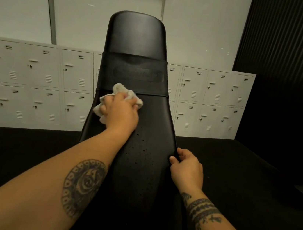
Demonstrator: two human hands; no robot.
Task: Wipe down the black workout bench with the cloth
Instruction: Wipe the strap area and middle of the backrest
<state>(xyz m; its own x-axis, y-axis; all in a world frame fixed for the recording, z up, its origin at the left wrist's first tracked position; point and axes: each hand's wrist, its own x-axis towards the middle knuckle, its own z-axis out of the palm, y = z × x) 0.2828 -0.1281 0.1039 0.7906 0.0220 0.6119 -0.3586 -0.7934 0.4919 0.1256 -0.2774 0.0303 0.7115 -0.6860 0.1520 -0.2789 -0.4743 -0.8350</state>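
Note:
The black workout bench (pixel 150 134) runs away from me up the middle of the view, its padded back rising toward the wall. Small droplets dot its surface near the centre. My left hand (pixel 121 112) presses a crumpled white cloth (pixel 119 91) onto the left side of the pad, just below a dark band that crosses the bench. My right hand (pixel 187 167) grips the bench's right edge, fingers curled over the rim.
A row of low white lockers (pixel 35 84) lines the wall behind the bench on both sides. Dark floor (pixel 17 147) surrounds the bench. A black ribbed wall panel (pixel 292 37) stands at the right.

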